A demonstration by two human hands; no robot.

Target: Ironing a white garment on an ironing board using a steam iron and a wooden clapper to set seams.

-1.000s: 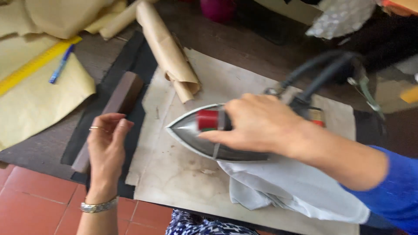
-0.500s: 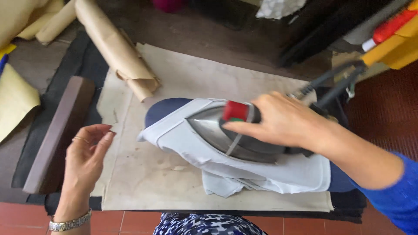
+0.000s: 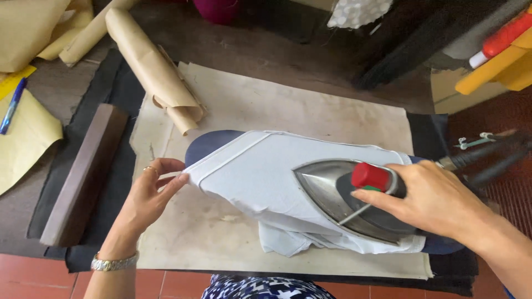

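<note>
Right hand point(image 3: 438, 202) clamped on iron point(image 3: 346, 196), pressing white cloth point(image 3: 260, 177) at pad centre; left hand point(image 3: 147, 196) pinches cloth's left tip. Wood block point(image 3: 83, 171) far left.

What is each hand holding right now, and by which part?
Right hand grips the iron by its handle; left hand pinches the white fabric at its edge.

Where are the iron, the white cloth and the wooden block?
iron point(image 3: 338, 191), head view, on its shiny metal body.
white cloth point(image 3: 252, 177), head view, on its flat middle.
wooden block point(image 3: 83, 174), head view, on its long top face.
</note>
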